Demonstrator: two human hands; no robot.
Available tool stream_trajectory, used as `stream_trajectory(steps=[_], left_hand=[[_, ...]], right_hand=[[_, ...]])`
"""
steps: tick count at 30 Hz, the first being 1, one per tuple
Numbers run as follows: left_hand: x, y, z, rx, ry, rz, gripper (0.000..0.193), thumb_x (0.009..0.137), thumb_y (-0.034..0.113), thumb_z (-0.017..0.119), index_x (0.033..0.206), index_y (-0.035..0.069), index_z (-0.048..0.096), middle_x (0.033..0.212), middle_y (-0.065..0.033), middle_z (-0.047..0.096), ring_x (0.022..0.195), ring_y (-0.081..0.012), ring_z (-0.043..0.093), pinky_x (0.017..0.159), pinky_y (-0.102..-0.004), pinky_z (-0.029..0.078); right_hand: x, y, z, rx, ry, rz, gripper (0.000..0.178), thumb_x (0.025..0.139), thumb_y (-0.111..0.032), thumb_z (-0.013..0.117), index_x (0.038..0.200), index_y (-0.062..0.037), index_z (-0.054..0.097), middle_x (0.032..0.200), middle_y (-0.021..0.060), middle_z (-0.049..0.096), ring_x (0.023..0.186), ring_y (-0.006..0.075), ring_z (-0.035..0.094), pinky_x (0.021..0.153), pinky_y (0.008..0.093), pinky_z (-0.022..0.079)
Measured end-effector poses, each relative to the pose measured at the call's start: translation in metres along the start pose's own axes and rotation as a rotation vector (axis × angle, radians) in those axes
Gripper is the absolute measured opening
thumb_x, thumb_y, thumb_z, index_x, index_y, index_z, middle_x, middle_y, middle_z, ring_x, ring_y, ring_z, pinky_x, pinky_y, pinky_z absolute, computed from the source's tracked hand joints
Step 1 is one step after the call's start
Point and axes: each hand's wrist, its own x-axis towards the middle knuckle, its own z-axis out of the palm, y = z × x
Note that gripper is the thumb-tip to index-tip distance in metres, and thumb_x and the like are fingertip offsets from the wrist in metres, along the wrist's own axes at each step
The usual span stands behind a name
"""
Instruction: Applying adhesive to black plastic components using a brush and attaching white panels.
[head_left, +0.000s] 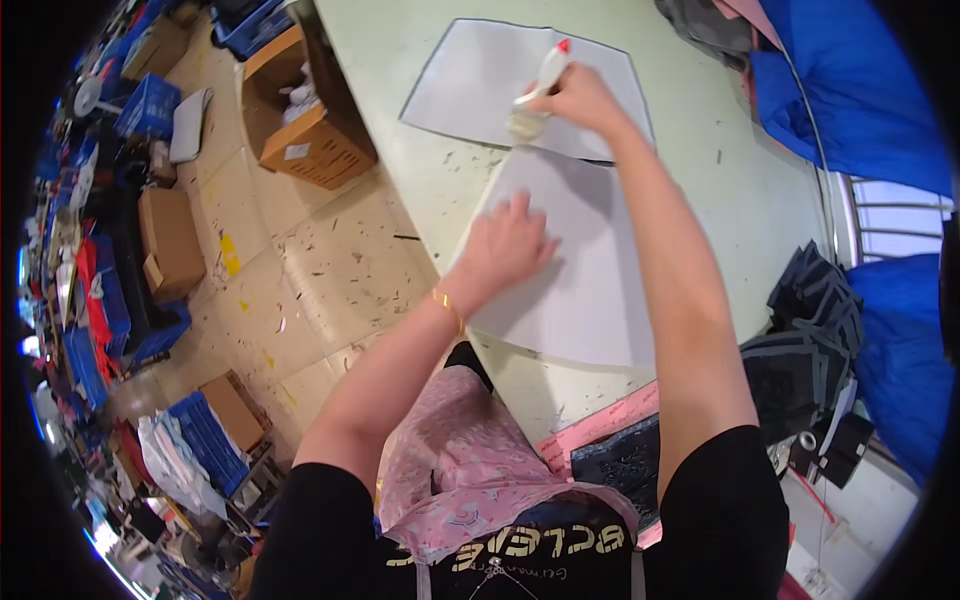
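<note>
My right hand (582, 97) grips a flat brush (552, 68) with a white, red-tipped handle. Its pale bristles point down at the near edge of a light grey panel (470, 85) edged in dark trim. A second, plain light grey panel (590, 270) lies nearer to me, its far end meeting or overlapping the first; which one is on top is hard to tell. Over this nearer panel is my left hand (508, 243), fingers apart and slightly blurred, holding nothing. Both panels rest on a pale green table (400, 60).
An open cardboard box (315, 145) stands beyond the table's left edge. Dark grey-trimmed pieces (810, 320) are piled at the right, beside blue fabric (850, 110). Near my body lies a pink-edged strip (600, 415) with a dark sheet (615, 465). Scraps litter the floor (320, 250).
</note>
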Motion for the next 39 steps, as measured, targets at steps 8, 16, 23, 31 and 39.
stream_trajectory(steps=[8,16,23,31,39], left_hand=[[0.048,-0.014,0.016,0.08,0.229,0.135,0.025,0.09,0.037,0.06,0.099,0.015,0.067,0.105,-0.0118,0.054,0.077,-0.0278,0.059,0.071,-0.0368,0.051],[0.1,0.14,0.071,-0.11,0.222,0.494,0.033,0.088,0.035,0.062,0.117,0.022,0.067,0.13,-0.0148,0.048,0.095,-0.032,0.054,0.079,-0.0432,0.043],[0.095,0.173,0.044,0.116,-0.146,0.383,0.042,0.088,0.035,0.061,0.13,0.025,0.059,0.137,-0.0155,0.044,0.111,-0.0305,0.051,0.091,-0.0424,0.042],[0.053,0.041,0.03,-0.456,0.015,0.425,0.038,0.08,0.022,0.071,0.117,0.011,0.067,0.124,-0.0123,0.055,0.109,-0.0283,0.056,0.093,-0.0372,0.049],[-0.053,-0.053,-0.008,-0.192,-0.294,0.345,0.042,0.075,0.004,0.073,0.114,0.017,0.068,0.131,-0.0041,0.051,0.116,-0.0262,0.053,0.102,-0.0373,0.049]], right_hand=[[-0.15,0.141,-0.121,0.14,0.194,0.446,0.026,0.069,-0.004,0.072,0.094,0.0039,0.074,0.078,0.0101,0.071,0.064,0.0174,0.064,0.063,0.0266,0.053],[-0.243,0.161,-0.164,0.185,0.525,0.588,0.026,0.077,-0.003,0.07,0.102,0.0058,0.071,0.087,0.0113,0.07,0.07,0.0171,0.064,0.067,0.0258,0.055],[-0.429,0.152,-0.1,0.035,0.542,0.658,0.028,0.073,-0.011,0.076,0.099,-0.0021,0.075,0.073,0.007,0.07,0.063,0.0175,0.062,0.062,0.0279,0.049],[-0.461,0.024,-0.067,0.517,0.635,0.615,0.016,0.082,-0.005,0.073,0.096,0.0037,0.073,0.081,0.0056,0.071,0.07,0.0131,0.062,0.067,0.0246,0.051],[-0.274,-0.075,0.09,0.526,-0.067,0.239,0.018,0.08,-0.013,0.073,0.096,-0.0061,0.075,0.078,0.0054,0.07,0.064,0.0119,0.055,0.061,0.0239,0.044]])
